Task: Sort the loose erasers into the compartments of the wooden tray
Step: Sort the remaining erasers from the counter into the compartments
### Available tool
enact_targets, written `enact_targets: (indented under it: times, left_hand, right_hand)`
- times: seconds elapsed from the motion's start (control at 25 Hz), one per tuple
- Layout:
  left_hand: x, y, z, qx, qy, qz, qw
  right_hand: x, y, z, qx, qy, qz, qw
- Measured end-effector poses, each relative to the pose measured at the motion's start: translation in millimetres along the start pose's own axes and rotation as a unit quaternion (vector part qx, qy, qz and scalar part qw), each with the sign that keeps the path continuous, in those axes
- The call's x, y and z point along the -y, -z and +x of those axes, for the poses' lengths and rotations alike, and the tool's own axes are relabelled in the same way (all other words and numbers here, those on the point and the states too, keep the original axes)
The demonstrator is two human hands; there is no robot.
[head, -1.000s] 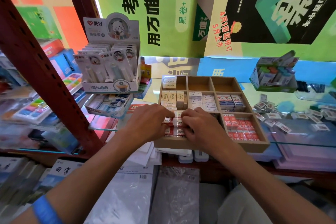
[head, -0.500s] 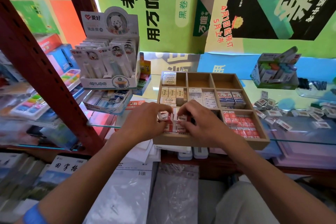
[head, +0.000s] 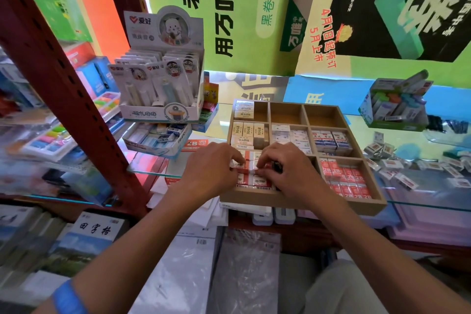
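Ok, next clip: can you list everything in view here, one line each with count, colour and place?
wooden tray: one, light wood, nine compartments, on the glass shelf.
red and white erasers: many, packed in the tray's near row.
cream erasers: several, left column of the tray.
blue and white erasers: several, middle-right compartment.
loose erasers: many, white with red labels, scattered on the glass right of the tray.
display box: one, white, left of the tray.
green box: one, far right on the shelf.
red shelf post: one, left.
left hand: grip on erasers in the near-left compartment.
right hand: grip on erasers beside it.
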State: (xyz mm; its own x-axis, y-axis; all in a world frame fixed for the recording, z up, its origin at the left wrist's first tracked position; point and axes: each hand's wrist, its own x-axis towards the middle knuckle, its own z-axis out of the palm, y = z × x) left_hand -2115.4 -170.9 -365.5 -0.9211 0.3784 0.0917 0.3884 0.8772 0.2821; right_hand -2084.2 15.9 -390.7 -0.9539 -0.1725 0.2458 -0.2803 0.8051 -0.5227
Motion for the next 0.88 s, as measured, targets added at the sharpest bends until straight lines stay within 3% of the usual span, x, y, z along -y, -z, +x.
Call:
enact_targets:
  times: [0.2, 0.52, 0.64, 0.76, 0.88]
  left_hand:
    - [-1.0, -1.1, -0.9, -0.007, -0.017, -0.003, 1.0]
    - [-1.2, -5.6, 2.3, -0.008, -0.041, 0.032, 0.999]
    - [-0.8, -6.6, -0.4, -0.018, -0.042, 0.031, 0.998]
    - [-1.1, -7.2, -1.0, -0.02, -0.042, 0.031, 0.998]
    - [-4.0, -5.7, -0.6, -0.019, -0.034, 0.032, 0.999]
  right_hand:
    - [-0.6, 1.0, 7.5, 0.027, 0.053, -0.086, 0.995]
    - [-14.3, 12.9, 1.2, 0.035, -0.003, 0.132, 0.991]
    - [-13.8, 9.7, -2.6, 0.041, -0.002, 0.136, 0.99]
    - [-6.5, 9.3, -2.4, 0.048, 0.011, 0.087, 0.995]
    - [3.6, 9.3, 2.0, 0.078, 0.045, -0.075, 0.993]
